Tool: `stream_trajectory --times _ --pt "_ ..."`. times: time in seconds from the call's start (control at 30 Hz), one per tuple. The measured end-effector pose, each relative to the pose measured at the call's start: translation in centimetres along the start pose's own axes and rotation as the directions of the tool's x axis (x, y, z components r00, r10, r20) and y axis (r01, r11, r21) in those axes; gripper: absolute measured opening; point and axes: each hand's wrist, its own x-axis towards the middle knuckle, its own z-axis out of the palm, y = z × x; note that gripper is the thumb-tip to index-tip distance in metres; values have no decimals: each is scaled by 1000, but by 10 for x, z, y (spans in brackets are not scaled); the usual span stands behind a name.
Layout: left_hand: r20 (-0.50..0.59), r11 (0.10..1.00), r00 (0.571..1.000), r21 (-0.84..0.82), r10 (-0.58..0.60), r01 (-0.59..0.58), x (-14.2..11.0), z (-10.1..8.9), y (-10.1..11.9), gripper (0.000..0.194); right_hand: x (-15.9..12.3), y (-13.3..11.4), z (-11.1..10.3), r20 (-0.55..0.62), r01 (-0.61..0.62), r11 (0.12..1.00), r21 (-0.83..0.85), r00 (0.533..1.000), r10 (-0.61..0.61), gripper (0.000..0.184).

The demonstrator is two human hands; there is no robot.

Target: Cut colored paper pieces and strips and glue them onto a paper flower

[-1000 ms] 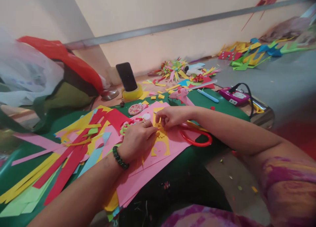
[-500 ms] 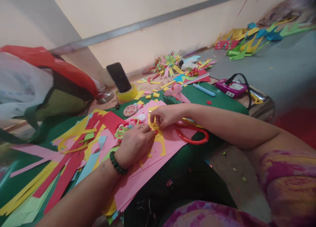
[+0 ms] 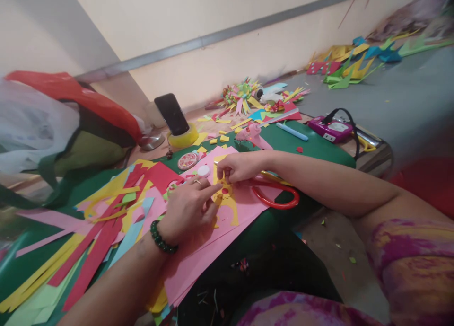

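My left hand (image 3: 193, 205) rests over the pink paper sheets (image 3: 195, 269), its index finger stretched out to a small red paper dot (image 3: 224, 191). That dot lies on a yellow cut-paper piece (image 3: 231, 211) with a curved lower part. Just above the dot, my right hand (image 3: 239, 167) has its fingertips drawn together and lowered to the yellow piece; whatever they pinch is hidden. Red-handled scissors (image 3: 278, 204) lie beside and partly under my right wrist. A white round disc (image 3: 203, 171) sits on the pink paper beyond my left hand.
Coloured paper strips (image 3: 102, 241) cover the left side. A pink glue gun (image 3: 253, 134), a light-blue pen (image 3: 292, 131) and a purple power socket box (image 3: 331, 128) lie behind. A phone (image 3: 172, 114) leans on a yellow tape roll (image 3: 183, 136). Folded paper shapes (image 3: 349, 66) lie at far right.
My left hand has drawn back slightly to the left and its index finger has stretched out, uncovering the red dot. The right hand stays almost in place.
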Motion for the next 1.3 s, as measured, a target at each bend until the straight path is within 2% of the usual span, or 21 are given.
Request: stream_trajectory --times 0.13,0.23,0.33,0.43,0.53,0.63,0.73,0.87,0.97,1.03,1.1,1.2,1.3 --pt "96 997 993 25 74 -76 3 0 6 26 -1 -3 0 -27 -21 999 -34 999 20 36" --pt "168 999 985 14 36 -39 5 2 9 26 -3 -5 0 -18 -23 998 -52 1000 22 36" --pt "187 1000 982 -26 -7 12 5 4 9 26 -3 -5 0 -7 -14 999 -29 1000 13 35" --pt "121 996 993 -84 -12 22 4 5 3 32 -2 -1 1 2 -25 999 27 1000 25 35" --pt "-84 989 994 -134 -68 56 3 1 -6 32 1 3 2 -11 -7 999 38 1000 7 32" --pt "-255 978 953 -167 -165 124 2 -5 -15 26 3 6 5 -93 70 996 -57 993 -75 27" --pt "-329 948 898 -226 -292 226 2 -9 -22 25 2 5 9 -168 116 976 -183 975 -148 23" --pt "-317 895 857 -324 -407 306 1 -9 -30 24 2 0 13 -128 96 948 -302 982 -140 42" --pt "-275 870 859 -379 -431 316 2 -6 -32 24 3 -3 14 -114 81 948 -308 986 -121 34" --pt "-256 865 867 -396 -427 309 2 -5 -32 24 3 -3 14 -123 73 956 -285 986 -111 25" --pt "-251 865 873 -404 -419 299 2 -4 -32 23 3 -3 15 -129 53 969 -243 988 -86 24" --pt "-247 860 879 -428 -408 279 3 -1 -32 23 4 1 17 -123 37 990 -137 991 -53 36" --pt "-203 849 894 -449 -400 278 4 2 -30 20 7 8 19 -144 84 996 -42 986 -89 44"
